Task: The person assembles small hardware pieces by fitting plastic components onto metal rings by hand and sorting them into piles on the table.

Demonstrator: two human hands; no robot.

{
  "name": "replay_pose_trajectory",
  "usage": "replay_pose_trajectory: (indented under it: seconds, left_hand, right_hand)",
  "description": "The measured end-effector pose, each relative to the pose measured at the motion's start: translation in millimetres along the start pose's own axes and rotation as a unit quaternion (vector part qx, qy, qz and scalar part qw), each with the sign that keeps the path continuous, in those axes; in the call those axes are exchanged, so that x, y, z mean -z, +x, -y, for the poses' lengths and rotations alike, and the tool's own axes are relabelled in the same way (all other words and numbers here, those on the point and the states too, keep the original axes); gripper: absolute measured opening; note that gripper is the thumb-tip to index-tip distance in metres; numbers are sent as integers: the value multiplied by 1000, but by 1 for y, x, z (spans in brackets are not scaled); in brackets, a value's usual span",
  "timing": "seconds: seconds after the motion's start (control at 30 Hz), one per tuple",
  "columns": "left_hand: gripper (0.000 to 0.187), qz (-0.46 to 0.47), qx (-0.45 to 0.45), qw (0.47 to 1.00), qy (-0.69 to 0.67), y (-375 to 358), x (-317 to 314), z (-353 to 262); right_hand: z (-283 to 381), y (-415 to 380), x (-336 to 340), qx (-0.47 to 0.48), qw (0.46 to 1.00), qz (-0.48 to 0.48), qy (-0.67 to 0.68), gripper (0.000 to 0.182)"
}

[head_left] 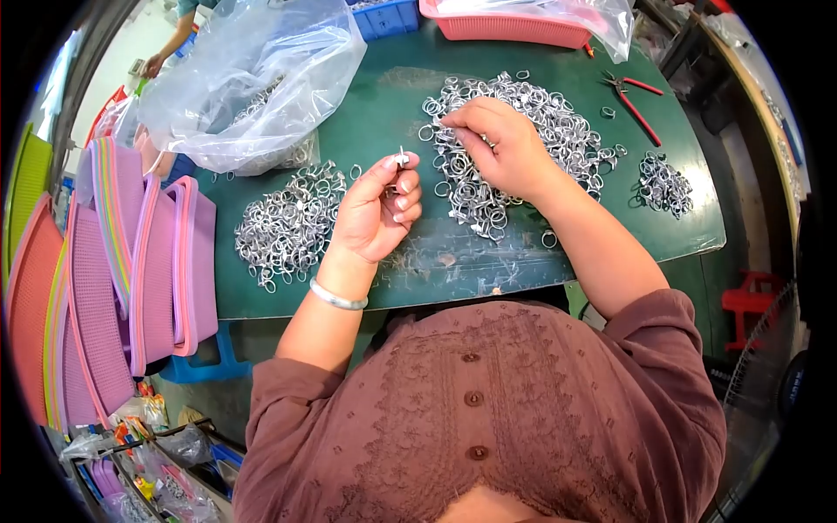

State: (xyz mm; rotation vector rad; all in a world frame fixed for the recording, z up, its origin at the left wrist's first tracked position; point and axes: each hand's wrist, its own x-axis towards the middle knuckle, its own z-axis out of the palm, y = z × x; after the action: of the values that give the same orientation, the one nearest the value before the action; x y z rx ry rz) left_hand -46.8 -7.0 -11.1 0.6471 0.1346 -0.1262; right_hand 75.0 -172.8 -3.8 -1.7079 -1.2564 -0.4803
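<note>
A small metal ring (401, 159) sits pinched between thumb and fingertips of the left hand (377, 213), raised over the green table (384, 113). The right hand (497, 144), fingers curled, picks into the middle ring pile (523, 131). Another pile (288, 227) lies left; pliers (632, 96) far right; a plastic bag (253, 78) far left.

Probably a small workshop: ring heaps (514, 148), pliers (632, 98), stacked baskets (131, 261).

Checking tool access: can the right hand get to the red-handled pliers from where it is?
Probably yes: the right hand rests on the ring pile, and only bare green mat lies toward the pliers.
</note>
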Motion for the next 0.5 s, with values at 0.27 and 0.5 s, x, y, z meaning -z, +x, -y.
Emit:
replay_pose_trajectory:
  seconds: [0.27, 0.5]
  left_hand:
    - [12, -96, -113, 988, -32, -5, 12, -2]
    - [6, -124, -67, 989, 50, 1, 17, -5]
  right_hand:
    - [-11, 0, 4, -32, 998, 44, -32, 11]
    - [-8, -4, 6, -12, 980, 188, -69, 12]
